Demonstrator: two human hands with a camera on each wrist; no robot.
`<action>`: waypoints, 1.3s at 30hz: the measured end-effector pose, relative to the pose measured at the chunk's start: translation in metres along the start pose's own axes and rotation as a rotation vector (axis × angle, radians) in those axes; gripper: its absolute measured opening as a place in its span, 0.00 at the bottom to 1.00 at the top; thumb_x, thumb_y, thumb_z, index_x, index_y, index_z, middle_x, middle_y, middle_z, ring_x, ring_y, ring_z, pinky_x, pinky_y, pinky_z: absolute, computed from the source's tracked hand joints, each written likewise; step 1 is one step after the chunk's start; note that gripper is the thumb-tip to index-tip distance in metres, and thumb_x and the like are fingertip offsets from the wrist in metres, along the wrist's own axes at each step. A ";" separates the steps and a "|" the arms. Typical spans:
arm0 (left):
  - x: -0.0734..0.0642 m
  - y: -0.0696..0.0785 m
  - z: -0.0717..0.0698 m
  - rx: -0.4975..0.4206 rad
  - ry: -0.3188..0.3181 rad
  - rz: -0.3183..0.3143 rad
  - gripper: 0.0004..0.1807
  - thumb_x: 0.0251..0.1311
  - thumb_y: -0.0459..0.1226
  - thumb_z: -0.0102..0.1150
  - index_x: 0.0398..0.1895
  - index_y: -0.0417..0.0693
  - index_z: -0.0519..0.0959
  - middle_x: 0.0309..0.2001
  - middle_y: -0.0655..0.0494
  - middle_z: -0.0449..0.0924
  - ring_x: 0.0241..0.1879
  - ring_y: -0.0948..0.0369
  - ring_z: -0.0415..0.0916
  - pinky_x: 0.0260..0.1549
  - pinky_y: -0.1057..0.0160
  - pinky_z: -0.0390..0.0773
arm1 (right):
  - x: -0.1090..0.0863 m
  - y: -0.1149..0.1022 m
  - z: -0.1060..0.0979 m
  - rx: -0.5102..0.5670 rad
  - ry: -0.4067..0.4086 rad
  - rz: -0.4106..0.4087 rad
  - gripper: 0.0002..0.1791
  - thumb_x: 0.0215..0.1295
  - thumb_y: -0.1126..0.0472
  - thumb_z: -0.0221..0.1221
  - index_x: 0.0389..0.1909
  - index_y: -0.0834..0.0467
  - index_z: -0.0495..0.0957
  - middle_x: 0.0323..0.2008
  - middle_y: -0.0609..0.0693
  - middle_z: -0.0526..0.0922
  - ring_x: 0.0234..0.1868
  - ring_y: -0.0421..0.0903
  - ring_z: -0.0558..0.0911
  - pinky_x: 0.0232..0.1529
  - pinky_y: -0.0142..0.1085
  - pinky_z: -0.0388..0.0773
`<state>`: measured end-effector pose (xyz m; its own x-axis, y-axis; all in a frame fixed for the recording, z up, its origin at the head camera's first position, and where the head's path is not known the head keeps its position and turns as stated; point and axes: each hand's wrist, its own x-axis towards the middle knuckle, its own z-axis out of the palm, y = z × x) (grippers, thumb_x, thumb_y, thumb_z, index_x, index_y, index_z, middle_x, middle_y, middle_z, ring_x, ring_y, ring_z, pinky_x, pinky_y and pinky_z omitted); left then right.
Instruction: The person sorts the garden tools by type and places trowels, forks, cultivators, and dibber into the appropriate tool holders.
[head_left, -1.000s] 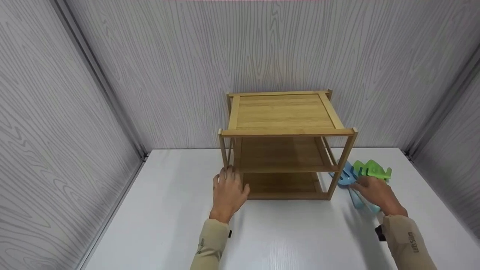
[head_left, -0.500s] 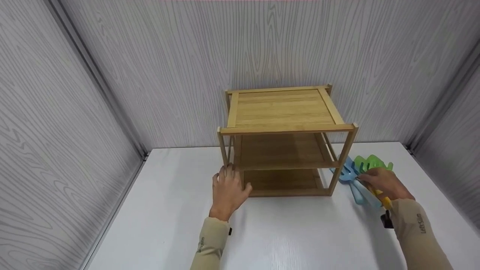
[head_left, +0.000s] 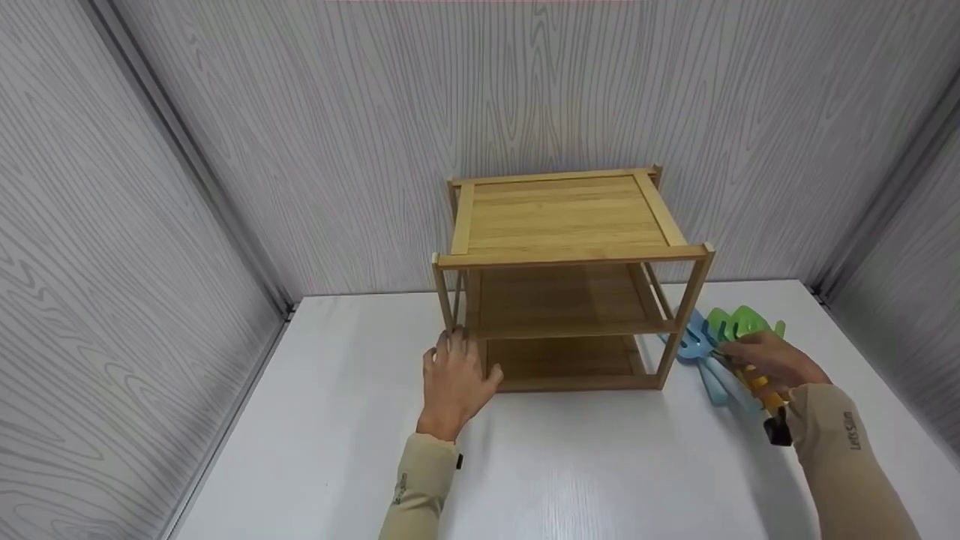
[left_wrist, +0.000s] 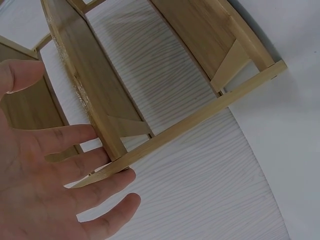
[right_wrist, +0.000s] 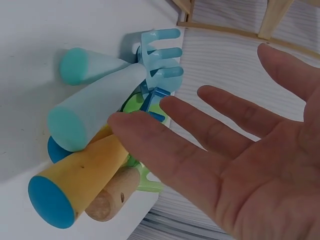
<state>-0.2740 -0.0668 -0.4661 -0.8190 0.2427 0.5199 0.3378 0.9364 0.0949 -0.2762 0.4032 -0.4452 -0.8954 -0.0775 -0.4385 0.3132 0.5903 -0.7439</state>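
Observation:
A three-tier wooden shelf rack [head_left: 570, 217] stands at mid-table. My left hand [head_left: 455, 382] lies at its front left post; in the left wrist view the extended fingers [left_wrist: 102, 195] reach to the post's end, apparently touching it. Right of the rack is a heap of toy garden tools: a light blue fork [head_left: 691, 346], green heads [head_left: 750, 321], pale blue handles [right_wrist: 100, 107], a yellow handle [right_wrist: 85, 175] with a blue end, and a wooden handle [right_wrist: 117, 195]. Over this heap is my right hand [head_left: 769, 356], fingers extended, one fingertip overlapping the yellow handle; contact is unclear.
A white table [head_left: 570, 465] carries everything. Grey wood-grain panels rise at the back [head_left: 360, 150] and on both sides. The rack's right front post [head_left: 684, 319] stands close beside the blue fork.
My right hand has shifted right and slightly away from me over the tools, uncovering the yellow handle. My left hand stays at the rack's post. The head view has shifted slightly.

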 end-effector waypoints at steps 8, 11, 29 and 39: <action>-0.002 0.002 -0.001 0.024 -0.058 -0.008 0.37 0.62 0.53 0.60 0.62 0.29 0.76 0.61 0.35 0.75 0.61 0.40 0.73 0.51 0.40 0.78 | 0.006 0.004 -0.003 0.055 -0.091 0.043 0.44 0.80 0.46 0.45 0.73 0.80 0.43 0.71 0.81 0.52 0.69 0.79 0.58 0.56 0.65 0.74; -0.002 0.002 -0.001 0.032 -0.043 0.002 0.37 0.62 0.53 0.60 0.61 0.29 0.76 0.61 0.34 0.76 0.60 0.39 0.73 0.50 0.40 0.79 | 0.009 0.003 -0.005 0.091 -0.110 0.067 0.46 0.80 0.46 0.46 0.74 0.80 0.39 0.72 0.81 0.48 0.70 0.81 0.53 0.58 0.68 0.70; -0.003 0.002 -0.002 0.005 -0.082 0.002 0.35 0.63 0.52 0.58 0.59 0.29 0.77 0.62 0.32 0.73 0.62 0.37 0.70 0.50 0.39 0.78 | 0.018 0.012 -0.008 -0.082 -0.107 0.096 0.43 0.79 0.43 0.44 0.73 0.77 0.51 0.69 0.81 0.56 0.66 0.79 0.64 0.50 0.62 0.79; -0.002 0.001 0.000 0.002 -0.048 0.016 0.34 0.62 0.52 0.59 0.58 0.30 0.78 0.61 0.32 0.74 0.61 0.37 0.71 0.47 0.39 0.79 | 0.023 0.019 -0.008 -0.058 -0.067 0.078 0.37 0.78 0.47 0.48 0.68 0.78 0.62 0.63 0.79 0.68 0.61 0.72 0.73 0.55 0.60 0.77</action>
<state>-0.2722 -0.0663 -0.4664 -0.8350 0.2693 0.4799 0.3501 0.9328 0.0856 -0.2937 0.4187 -0.4652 -0.8455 -0.0822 -0.5277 0.3601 0.6419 -0.6770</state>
